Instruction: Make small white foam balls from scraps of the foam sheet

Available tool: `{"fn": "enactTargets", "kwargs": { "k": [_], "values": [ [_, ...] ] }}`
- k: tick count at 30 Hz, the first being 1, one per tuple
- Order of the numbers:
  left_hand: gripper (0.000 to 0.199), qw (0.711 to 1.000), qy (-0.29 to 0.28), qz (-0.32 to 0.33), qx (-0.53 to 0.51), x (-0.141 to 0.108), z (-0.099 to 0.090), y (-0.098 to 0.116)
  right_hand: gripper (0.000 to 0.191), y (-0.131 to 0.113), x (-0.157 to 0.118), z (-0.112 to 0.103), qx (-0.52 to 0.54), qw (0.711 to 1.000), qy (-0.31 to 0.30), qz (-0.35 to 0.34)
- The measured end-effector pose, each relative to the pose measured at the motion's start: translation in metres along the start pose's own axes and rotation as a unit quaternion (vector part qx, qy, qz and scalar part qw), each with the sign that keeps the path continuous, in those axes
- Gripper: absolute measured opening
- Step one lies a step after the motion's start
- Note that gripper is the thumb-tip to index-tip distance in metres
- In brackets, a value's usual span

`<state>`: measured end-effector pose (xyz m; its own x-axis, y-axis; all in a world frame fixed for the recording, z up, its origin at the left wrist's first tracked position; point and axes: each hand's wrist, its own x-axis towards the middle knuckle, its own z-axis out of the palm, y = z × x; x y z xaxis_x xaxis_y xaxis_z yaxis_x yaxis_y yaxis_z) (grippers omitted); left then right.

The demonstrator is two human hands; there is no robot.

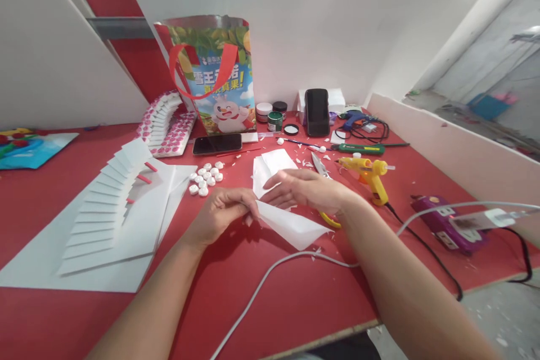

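In my left hand [228, 211], the thumb and fingers pinch one corner of a thin white paper sheet [293, 228], which is curled and held just above the red table. My right hand [310, 188] is beside it with fingers stretched out over the sheet's upper edge; whether its fingertips touch the sheet I cannot tell. Behind my hands lies a small stack of white paper pieces [276, 162]. Partly hidden by my right hand and forearm is a pair of scissors [319, 164] with yellow handles. Several small white round pieces [206, 178] lie beyond my left hand.
On the left, a curved white stepped model [97, 208] stands on white boards. A yellow glue gun [371, 171] and a purple power strip [449, 225] are on the right. A white cable [270, 273] crosses in front. A bag [223, 79], phone [217, 144] and jars [275, 121] line the back.
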<state>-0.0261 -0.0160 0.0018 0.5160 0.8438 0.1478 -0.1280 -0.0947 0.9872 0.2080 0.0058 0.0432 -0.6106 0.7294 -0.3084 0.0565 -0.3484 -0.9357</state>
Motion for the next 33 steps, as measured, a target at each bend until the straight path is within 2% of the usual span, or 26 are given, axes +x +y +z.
{"fn": "enactTargets", "kwargs": {
  "k": [2,4,7,11,14,15,17,19,22,26,30,33],
  "values": [
    [0.023,1.000,-0.003,-0.001,0.019,-0.001,0.001,0.001,0.046,0.005,0.005,0.012,-0.030,0.999,-0.014,0.029],
    [0.023,1.000,0.005,-0.001,0.028,0.000,0.001,0.002,0.048,0.009,0.009,0.020,-0.013,0.998,-0.048,0.045],
    [0.022,1.000,0.009,-0.004,0.024,0.000,0.000,0.002,0.055,0.013,0.013,0.024,0.002,0.996,-0.091,0.015],
    [0.024,0.999,0.001,-0.014,0.037,0.001,-0.001,-0.002,0.025,0.014,0.016,0.023,-0.074,0.994,-0.083,-0.013],
    [0.012,0.999,0.015,-0.030,0.011,0.001,-0.001,-0.004,0.018,0.013,0.017,0.021,-0.121,0.992,-0.038,-0.009],
    [0.010,0.999,0.021,-0.037,-0.009,0.002,0.000,-0.005,0.018,0.012,0.017,0.021,-0.140,0.990,-0.015,-0.012],
    [0.023,0.997,0.044,-0.050,-0.034,0.003,0.001,-0.004,0.025,0.012,0.017,0.019,-0.175,0.984,0.026,-0.019],
    [0.027,0.995,0.081,-0.062,-0.014,0.005,0.003,-0.002,0.028,0.012,0.017,0.017,-0.192,0.980,0.046,-0.021],
    [0.024,0.989,0.110,-0.092,0.048,0.006,0.006,0.000,0.025,0.013,0.016,0.016,-0.192,0.981,0.035,-0.014],
    [0.024,0.988,0.099,-0.103,0.062,0.006,0.006,-0.001,0.031,0.014,0.016,0.018,-0.179,0.984,0.020,-0.004],
    [0.017,0.990,0.100,-0.070,0.076,0.006,0.006,-0.002,0.039,0.014,0.015,0.019,-0.114,0.993,0.014,0.010],
    [0.009,0.989,0.090,-0.020,0.113,0.006,0.006,-0.001,0.043,0.012,0.015,0.017,-0.058,0.998,-0.009,0.035]
  ]
}}
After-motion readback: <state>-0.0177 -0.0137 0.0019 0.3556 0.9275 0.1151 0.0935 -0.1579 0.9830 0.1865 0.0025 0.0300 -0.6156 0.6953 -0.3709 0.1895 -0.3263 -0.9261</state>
